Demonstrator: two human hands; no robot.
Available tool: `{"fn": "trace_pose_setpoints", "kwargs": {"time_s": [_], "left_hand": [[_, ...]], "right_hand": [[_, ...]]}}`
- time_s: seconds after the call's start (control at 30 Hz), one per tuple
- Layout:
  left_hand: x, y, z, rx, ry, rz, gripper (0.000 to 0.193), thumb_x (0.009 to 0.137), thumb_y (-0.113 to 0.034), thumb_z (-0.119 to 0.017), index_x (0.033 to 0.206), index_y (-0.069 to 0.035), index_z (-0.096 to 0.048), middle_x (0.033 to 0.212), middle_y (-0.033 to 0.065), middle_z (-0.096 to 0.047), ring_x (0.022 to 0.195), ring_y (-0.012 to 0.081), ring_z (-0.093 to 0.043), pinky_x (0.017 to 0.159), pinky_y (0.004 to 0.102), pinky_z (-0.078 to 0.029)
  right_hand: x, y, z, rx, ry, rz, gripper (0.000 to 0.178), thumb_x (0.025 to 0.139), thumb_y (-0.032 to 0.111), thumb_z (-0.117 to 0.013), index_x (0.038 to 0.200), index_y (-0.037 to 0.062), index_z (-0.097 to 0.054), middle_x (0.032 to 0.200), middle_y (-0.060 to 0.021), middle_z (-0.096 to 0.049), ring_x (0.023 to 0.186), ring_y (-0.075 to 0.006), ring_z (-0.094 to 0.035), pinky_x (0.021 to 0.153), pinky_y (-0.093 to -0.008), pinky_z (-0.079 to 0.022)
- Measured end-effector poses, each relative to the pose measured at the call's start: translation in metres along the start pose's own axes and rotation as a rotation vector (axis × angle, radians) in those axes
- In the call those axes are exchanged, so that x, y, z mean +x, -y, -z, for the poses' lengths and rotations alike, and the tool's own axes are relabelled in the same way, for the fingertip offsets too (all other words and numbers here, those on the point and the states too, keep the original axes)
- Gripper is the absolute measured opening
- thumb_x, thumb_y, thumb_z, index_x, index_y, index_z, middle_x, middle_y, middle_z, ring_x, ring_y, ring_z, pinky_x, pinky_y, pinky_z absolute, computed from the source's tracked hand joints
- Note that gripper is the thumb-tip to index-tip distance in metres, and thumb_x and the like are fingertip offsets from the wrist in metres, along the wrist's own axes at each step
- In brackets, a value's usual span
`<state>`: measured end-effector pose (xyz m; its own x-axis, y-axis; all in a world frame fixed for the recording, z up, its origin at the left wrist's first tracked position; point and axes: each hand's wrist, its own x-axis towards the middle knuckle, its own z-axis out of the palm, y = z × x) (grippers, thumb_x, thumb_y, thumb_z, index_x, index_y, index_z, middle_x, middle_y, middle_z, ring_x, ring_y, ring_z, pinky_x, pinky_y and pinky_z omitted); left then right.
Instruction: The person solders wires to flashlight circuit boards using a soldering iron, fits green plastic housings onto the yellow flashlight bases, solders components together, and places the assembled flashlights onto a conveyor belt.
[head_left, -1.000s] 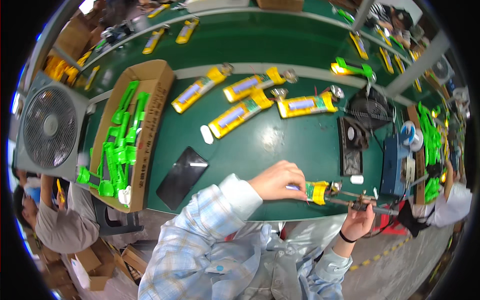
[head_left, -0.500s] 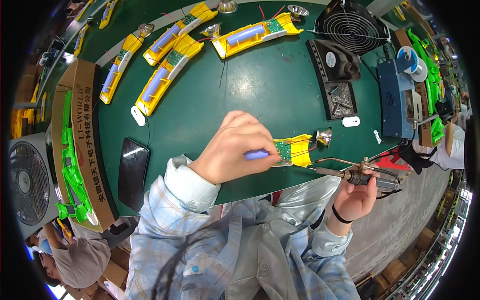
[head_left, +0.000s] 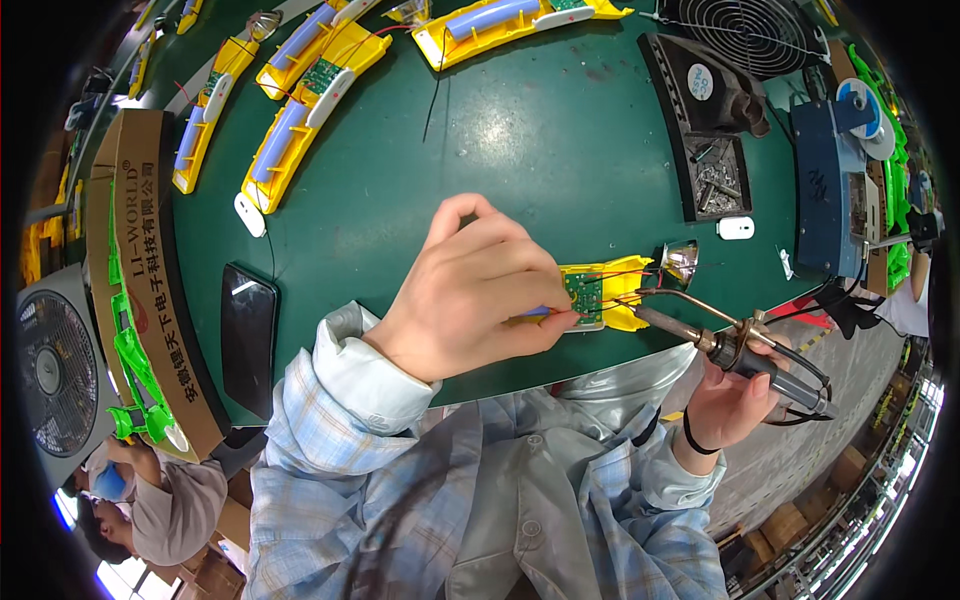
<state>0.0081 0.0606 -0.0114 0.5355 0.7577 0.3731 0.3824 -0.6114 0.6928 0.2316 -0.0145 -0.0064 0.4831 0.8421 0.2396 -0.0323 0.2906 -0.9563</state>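
A yellow flashlight half-shell point(head_left: 632, 318) lies near the table's front edge, with a green circuit board point(head_left: 585, 296) and a purple battery point(head_left: 538, 311) mostly covered by my left hand point(head_left: 480, 285). Thumb and forefinger of that hand are pinched at the board's left edge; what they grip is hidden. In my right hand point(head_left: 732, 402) is a soldering iron point(head_left: 765, 376) with a thin curved metal tube point(head_left: 690, 296) clamped along it. Its tip points left, at the board's right end, by the thin wires. These wires run to a silver reflector cup point(head_left: 680, 262) just beyond the shell.
More yellow half-shells point(head_left: 275, 150) with batteries lie at the far left and back. A black phone point(head_left: 248, 335) and a box point(head_left: 160, 270) of green shells stand left. At right are an iron stand point(head_left: 700, 90), a fan point(head_left: 745, 35), a blue machine point(head_left: 830, 190) and a solder spool point(head_left: 868, 112).
The view has shifted, so the table's things sit higher and more spread. The soldering iron has tilted, its tip now closer to the board and the wires. My left hand keeps its pinch.
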Motion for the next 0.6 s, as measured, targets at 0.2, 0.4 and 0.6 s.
{"fn": "trace_pose_setpoints", "kwargs": {"time_s": [0.2, 0.4, 0.6], "left_hand": [[-0.0016, -0.0001, -0.0061, 0.118, -0.090, -0.039, 0.019, 0.051, -0.010, -0.070, 0.060, -0.014, -0.055, 0.068, -0.0052, -0.056, 0.064, 0.0123, -0.050, 0.075, 0.0327, -0.033], [-0.0011, -0.0002, -0.0073, 0.158, -0.086, -0.030, 0.019, 0.051, -0.010, -0.070, 0.060, -0.015, -0.054, 0.066, -0.0058, -0.056, 0.063, 0.0116, -0.051, 0.076, 0.0332, -0.032], [-0.0014, -0.0007, -0.0077, 0.173, -0.088, -0.028, 0.018, 0.052, -0.010, -0.070, 0.059, -0.015, -0.054, 0.065, -0.0059, -0.056, 0.062, 0.0115, -0.051, 0.076, 0.0329, -0.032]], "right_hand": [[-0.0019, -0.0013, 0.0020, -0.078, 0.007, -0.064, 0.031, 0.074, 0.026, -0.056, 0.085, -0.0012, -0.045, 0.074, -0.0081, -0.044, 0.047, -0.0087, -0.041, 0.041, -0.0171, -0.033], [-0.0058, -0.0026, -0.0004, -0.130, 0.061, -0.076, 0.031, 0.072, 0.027, -0.058, 0.080, 0.0003, -0.045, 0.069, -0.0080, -0.046, 0.045, -0.0077, -0.041, 0.039, -0.0170, -0.033], [-0.0070, -0.0047, -0.0020, -0.145, 0.041, -0.071, 0.032, 0.071, 0.028, -0.059, 0.080, 0.0003, -0.045, 0.070, -0.0086, -0.047, 0.044, -0.0076, -0.041, 0.039, -0.0172, -0.033]]}}
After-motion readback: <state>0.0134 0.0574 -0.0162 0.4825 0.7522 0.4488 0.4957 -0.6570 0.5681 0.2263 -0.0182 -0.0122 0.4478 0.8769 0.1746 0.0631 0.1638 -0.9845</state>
